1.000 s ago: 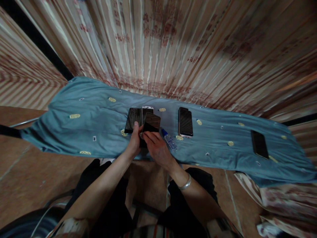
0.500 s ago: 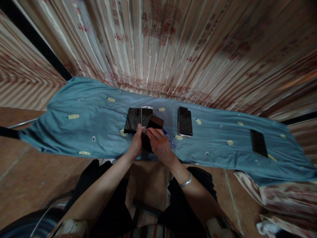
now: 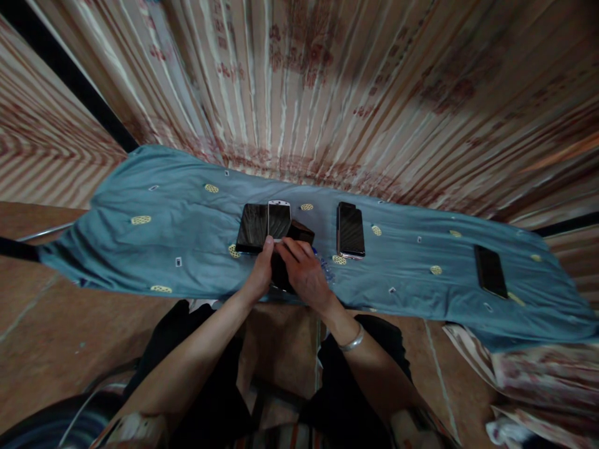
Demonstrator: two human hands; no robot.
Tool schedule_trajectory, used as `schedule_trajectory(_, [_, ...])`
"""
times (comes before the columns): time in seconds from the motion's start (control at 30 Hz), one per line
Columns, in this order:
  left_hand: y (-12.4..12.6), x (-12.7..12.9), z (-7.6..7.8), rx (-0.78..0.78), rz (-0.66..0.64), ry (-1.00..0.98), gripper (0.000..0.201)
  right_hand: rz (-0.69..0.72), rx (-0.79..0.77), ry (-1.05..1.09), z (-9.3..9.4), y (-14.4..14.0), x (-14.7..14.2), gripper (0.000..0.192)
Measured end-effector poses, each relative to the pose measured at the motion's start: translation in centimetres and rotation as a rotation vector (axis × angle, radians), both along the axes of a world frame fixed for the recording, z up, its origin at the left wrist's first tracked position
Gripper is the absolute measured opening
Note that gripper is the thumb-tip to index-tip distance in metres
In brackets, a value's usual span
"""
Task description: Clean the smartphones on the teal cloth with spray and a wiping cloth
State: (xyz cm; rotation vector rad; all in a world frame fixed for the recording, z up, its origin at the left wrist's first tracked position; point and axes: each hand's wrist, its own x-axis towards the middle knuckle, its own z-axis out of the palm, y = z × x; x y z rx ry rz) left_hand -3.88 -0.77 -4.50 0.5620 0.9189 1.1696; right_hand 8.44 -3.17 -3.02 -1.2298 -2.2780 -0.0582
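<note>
My left hand [image 3: 260, 268] is closed around the left side of a dark phone [image 3: 279, 272], seen as a black slab between my palms. Curled fingers of my right hand [image 3: 303, 267] meet my left thumb at the slab's upper end; what they pinch is too small to make out. Just beyond the fingertips lies a white-framed phone [image 3: 279, 216], screen up. A black tablet-like device [image 3: 253, 226] sits left of it. Behind my right fingers is a dark, box-like thing [image 3: 302, 232], partly hidden. Some blue, see-through material [image 3: 324, 265] shows beside my right hand.
A teal cloth [image 3: 187, 231] with yellow prints covers the narrow table. Two stacked phones [image 3: 350, 231] lie to the right of my hands, and another black phone [image 3: 490, 270] lies farther right. A patterned curtain [image 3: 299, 93] hangs along the far edge.
The dark thing behind my right fingers has shifted slightly right and tilted, baring more of the white-framed phone. My hands stay in nearly the same place.
</note>
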Motion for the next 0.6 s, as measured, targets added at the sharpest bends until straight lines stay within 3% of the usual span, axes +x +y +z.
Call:
schedule_trajectory(0.33, [-0.1, -0.4, -0.8, 0.058, 0.021, 0.102, 0.054, 0.013, 0.037, -0.016, 0.0, 0.1, 0.0, 0.033])
schedule_trajectory(0.47, [-0.3, -0.4, -0.8, 0.114, -0.081, 0.206, 0.061, -0.058, 0.012, -0.011, 0.0, 1.1, 0.9, 0.032])
schedule_trajectory(0.6, [-0.8, -0.6, 0.2, 0.25, -0.2, 0.38, 0.074, -0.116, 0.037, -0.015, -0.3, 2.4, 1.7, 0.031])
